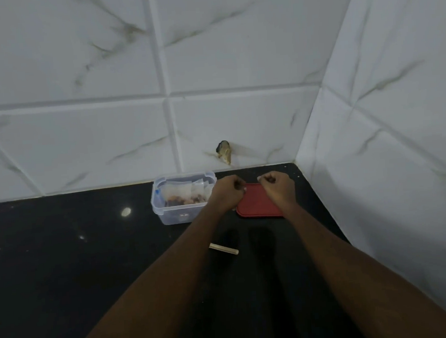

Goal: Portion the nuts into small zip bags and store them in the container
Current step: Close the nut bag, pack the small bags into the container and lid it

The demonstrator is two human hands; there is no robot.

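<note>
A clear plastic container (167, 215) stands on the black counter near the back wall, holding several small zip bags of nuts (184, 195). To its right lies a flat red lid (256, 203). My left hand (227, 192) and my right hand (275, 185) hover over the lid's far edge, a short gap between them. Both hands have their fingers curled shut, fingertips pinched and facing each other. A small pale bit shows at my left fingertips. Whether a clear bag is stretched between the hands is too faint to tell.
A short pale stick (223, 248) lies on the black counter (77, 258) under my left forearm. White marble-look tiles form the back wall and the right wall, meeting in a corner beside the lid. A chipped hole (224, 151) marks the back wall.
</note>
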